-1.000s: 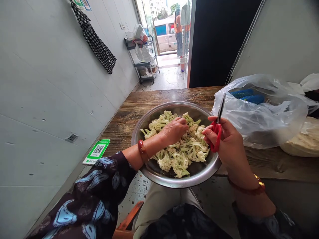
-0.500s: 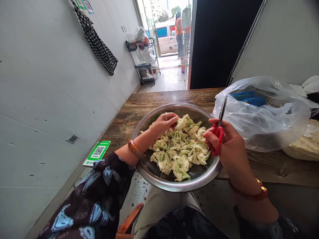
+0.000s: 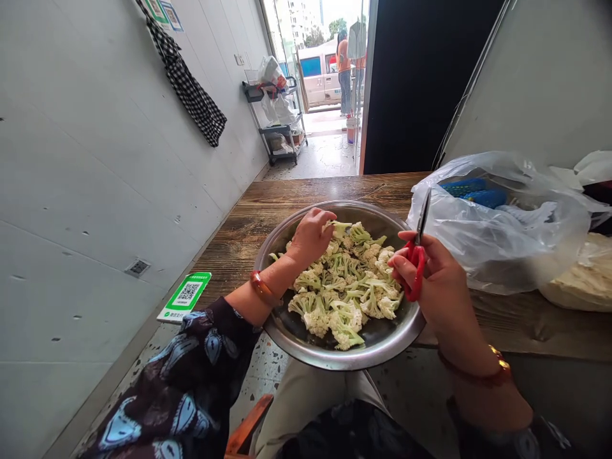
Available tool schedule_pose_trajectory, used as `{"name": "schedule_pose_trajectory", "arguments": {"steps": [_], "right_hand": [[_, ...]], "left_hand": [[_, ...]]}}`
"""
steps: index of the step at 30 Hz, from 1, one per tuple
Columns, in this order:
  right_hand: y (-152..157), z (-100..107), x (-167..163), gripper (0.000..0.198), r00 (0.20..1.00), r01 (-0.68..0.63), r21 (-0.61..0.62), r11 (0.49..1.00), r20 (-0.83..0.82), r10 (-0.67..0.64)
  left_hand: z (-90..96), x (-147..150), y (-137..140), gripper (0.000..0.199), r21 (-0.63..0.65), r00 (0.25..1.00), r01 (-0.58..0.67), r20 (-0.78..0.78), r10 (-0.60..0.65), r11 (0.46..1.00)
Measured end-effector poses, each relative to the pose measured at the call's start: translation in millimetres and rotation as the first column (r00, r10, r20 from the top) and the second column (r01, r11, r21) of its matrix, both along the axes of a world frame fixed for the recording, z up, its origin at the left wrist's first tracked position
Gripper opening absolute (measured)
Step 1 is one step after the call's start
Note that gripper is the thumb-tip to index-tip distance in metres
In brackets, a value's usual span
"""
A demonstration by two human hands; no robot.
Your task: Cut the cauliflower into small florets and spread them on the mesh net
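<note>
Cauliflower florets (image 3: 342,274): in steel bowl (image 3: 345,361), overhanging the counter (image 3: 234,236). Left hand (image 3: 313,236): nearer, over their far-left part; whether grasping one, I cannot tell. Right hand (image 3: 437,274): beside bowl's right rim, gripping red-handled scissors (image 3: 419,268), blades pointing away.

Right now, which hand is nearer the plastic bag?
Right. The right hand, holding red scissors, is beside the plastic bag; the left hand is farther left, over the bowl.

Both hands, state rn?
Left hand: curled at the cauliflower; can't tell if it grips a piece.
Right hand: closed, holding red-handled scissors.
</note>
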State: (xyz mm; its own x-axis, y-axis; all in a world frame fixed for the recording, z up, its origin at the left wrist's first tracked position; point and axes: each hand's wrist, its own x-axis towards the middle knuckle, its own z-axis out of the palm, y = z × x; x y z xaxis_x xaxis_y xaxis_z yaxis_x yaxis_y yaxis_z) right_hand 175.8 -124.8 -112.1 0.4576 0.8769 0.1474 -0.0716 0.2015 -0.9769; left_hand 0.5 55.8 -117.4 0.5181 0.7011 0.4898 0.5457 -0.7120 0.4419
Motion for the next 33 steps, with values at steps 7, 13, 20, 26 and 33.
{"name": "schedule_pose_trajectory", "arguments": {"steps": [7, 13, 20, 26, 33], "right_hand": [[1.8, -5.3, 2.3, 0.038, 0.999, -0.044, 0.005, 0.999, 0.023, 0.044], [1.0, -10.4, 0.8, 0.042, 0.998, -0.038, 0.008, 0.999, 0.052, 0.038], [-0.4, -9.5, -1.2, 0.048, 0.997, -0.02, -0.011, 1.0, 0.069, 0.02], [1.2, -10.3, 0.5, 0.046, 0.999, -0.022, -0.007, 1.0, 0.031, 0.023], [3.1, -13.8, 2.4, 0.047, 0.999, -0.034, 0.003, 0.999, 0.037, 0.034]], "left_hand": [[23.3, 16.1, -17.7, 0.026, 0.116, 0.906, 0.268, -0.368, -0.209, 0.956], [14.0, 44.6, -15.2, 0.033, 0.13, 0.767, 0.36, -0.605, -0.214, 0.924], [4.1, 60.9, -1.4, 0.015, 0.175, 0.808, 0.195, -0.587, -0.057, 0.965], [11.8, 40.8, 8.4, 0.02, -0.011, 0.948, 0.243, -0.208, -0.24, 0.97], [38.9, 17.8, -13.7, 0.017, -0.129, 0.941, 0.318, 0.164, -0.296, 0.939]]}}
